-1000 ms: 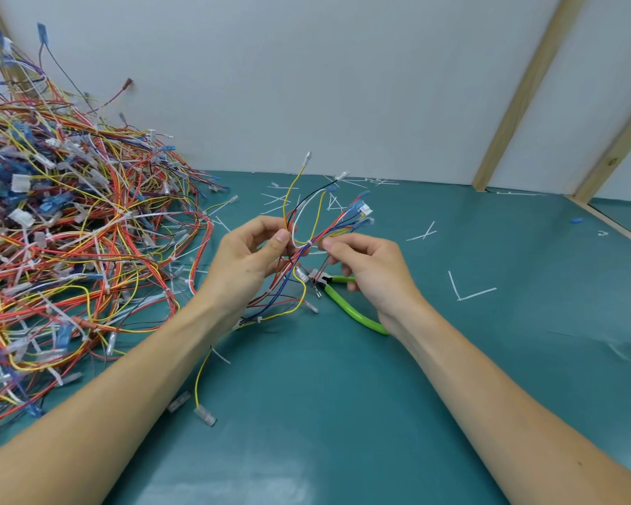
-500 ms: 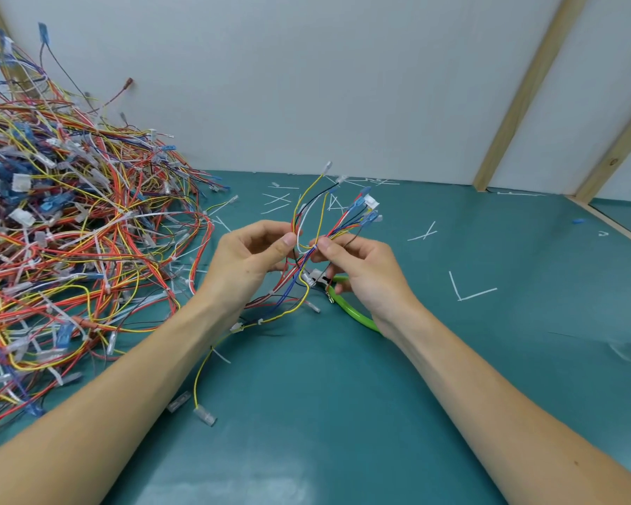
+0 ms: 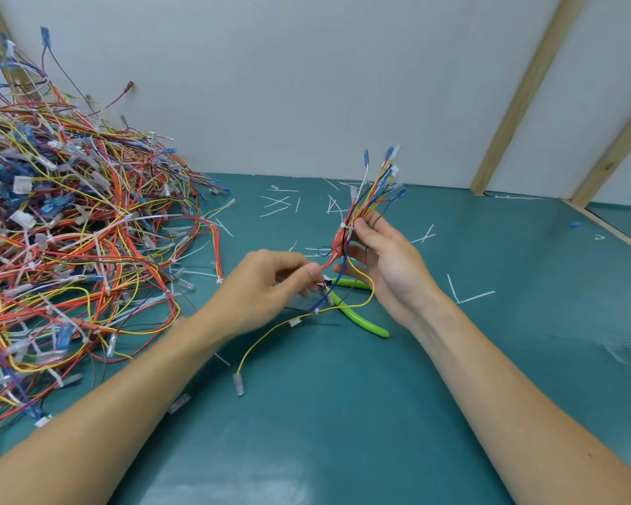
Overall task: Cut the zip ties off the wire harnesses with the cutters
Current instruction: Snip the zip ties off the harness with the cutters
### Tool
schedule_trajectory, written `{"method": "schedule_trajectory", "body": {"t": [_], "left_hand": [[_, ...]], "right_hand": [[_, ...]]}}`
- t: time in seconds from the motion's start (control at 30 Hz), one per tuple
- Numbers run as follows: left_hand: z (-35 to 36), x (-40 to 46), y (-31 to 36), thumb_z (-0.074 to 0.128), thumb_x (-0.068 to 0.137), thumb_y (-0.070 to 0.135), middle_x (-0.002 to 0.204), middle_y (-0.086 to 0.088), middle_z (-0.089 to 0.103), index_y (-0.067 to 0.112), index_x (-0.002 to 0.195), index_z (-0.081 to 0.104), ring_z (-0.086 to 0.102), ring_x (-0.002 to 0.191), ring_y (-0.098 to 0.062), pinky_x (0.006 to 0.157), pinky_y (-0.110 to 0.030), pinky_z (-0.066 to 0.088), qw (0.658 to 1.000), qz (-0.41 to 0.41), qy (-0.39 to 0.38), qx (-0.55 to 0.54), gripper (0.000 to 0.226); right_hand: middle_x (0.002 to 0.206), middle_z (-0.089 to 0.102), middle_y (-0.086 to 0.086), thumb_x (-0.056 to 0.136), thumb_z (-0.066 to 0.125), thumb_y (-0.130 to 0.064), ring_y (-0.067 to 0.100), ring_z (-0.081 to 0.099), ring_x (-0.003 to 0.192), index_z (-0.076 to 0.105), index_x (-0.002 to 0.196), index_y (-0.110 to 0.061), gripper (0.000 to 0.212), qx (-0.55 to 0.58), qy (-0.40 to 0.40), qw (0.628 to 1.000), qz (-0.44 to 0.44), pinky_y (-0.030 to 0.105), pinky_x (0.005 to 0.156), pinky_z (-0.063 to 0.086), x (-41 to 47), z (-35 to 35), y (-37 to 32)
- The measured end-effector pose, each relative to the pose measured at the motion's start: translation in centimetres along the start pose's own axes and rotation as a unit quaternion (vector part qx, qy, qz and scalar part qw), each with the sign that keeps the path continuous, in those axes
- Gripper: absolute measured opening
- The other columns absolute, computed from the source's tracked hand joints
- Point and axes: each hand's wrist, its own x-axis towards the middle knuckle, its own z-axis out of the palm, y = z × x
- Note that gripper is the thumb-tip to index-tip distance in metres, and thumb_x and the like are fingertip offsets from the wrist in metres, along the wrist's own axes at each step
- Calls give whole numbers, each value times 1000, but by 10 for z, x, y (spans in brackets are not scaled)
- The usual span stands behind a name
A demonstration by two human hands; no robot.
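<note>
Teal tabletop (image 3: 343, 431) before a white wall (image 3: 306, 85), strewn with cut ties (image 3: 470, 297); both the left hand (image 3: 266, 286) and the right hand (image 3: 387, 260) pinch a wire harness (image 3: 365, 209) above green cutters (image 3: 361, 318).

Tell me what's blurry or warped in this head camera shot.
Head view: the left hand is motion-blurred, the right hand and the harness sharper; wide-angle distortion tilts the wooden battens; soft glare on the green mat near the bottom edge.

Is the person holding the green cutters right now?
No, the green cutters lie on the teal table, while the left hand and right hand hold the wire harness.
</note>
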Motion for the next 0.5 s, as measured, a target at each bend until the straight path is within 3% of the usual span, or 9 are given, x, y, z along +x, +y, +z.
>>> {"method": "schedule_trajectory", "body": {"t": [0.07, 0.13, 0.27, 0.33, 0.4, 0.5], "left_hand": [[1, -1, 2, 54, 95, 47, 79, 8, 74, 18, 94, 77, 67, 78, -10, 83, -33, 52, 999, 13, -34, 5, 37], [1, 0, 2, 60, 95, 41, 74, 8, 73, 18, 90, 77, 64, 72, -10, 78, -29, 50, 999, 26, -32, -2, 29], [4, 5, -4, 70, 93, 27, 65, 1, 68, 24, 83, 75, 58, 56, -13, 59, -27, 46, 993, -6, 73, -91, 11], [5, 8, -7, 71, 92, 28, 65, 1, 69, 29, 83, 77, 57, 53, -12, 53, -21, 43, 982, -24, 142, -125, 11], [5, 9, -8, 73, 92, 27, 65, 2, 69, 31, 82, 78, 57, 52, -11, 49, -18, 41, 971, -36, 200, -129, 12], [6, 9, -8, 74, 90, 26, 64, 5, 69, 30, 82, 77, 58, 51, -9, 50, -16, 42, 959, -32, 253, -122, 10]], "right_hand": [[85, 64, -3, 110, 44, -18, 12, 60, 73, 57, 106, -20, 14, 12, -5, 1000, 10, 31, 69, 51, 0, -1, 2], [88, 67, -1, 110, 44, -20, 13, 61, 76, 61, 116, -17, 18, 16, -3, 1000, 16, 32, 71, 52, -1, 1, 4], [119, 75, 12, 111, 41, -27, 19, 72, 91, 63, 132, -5, 37, 21, -5, 999, 42, 33, 76, 58, -1, 8, 6], [123, 74, 12, 111, 43, -30, 26, 73, 103, 66, 126, -5, 38, -49, 26, 998, 38, 33, 77, 59, -1, 13, 9], [113, 78, 7, 109, 45, -37, 24, 73, 108, 73, 113, -12, 38, -112, 61, 992, 25, 34, 79, 58, -1, 18, 14], [92, 81, -2, 106, 37, -53, 13, 75, 90, 79, 87, -18, 58, -125, 88, 988, 10, 38, 83, 56, -4, 23, 17]]}}
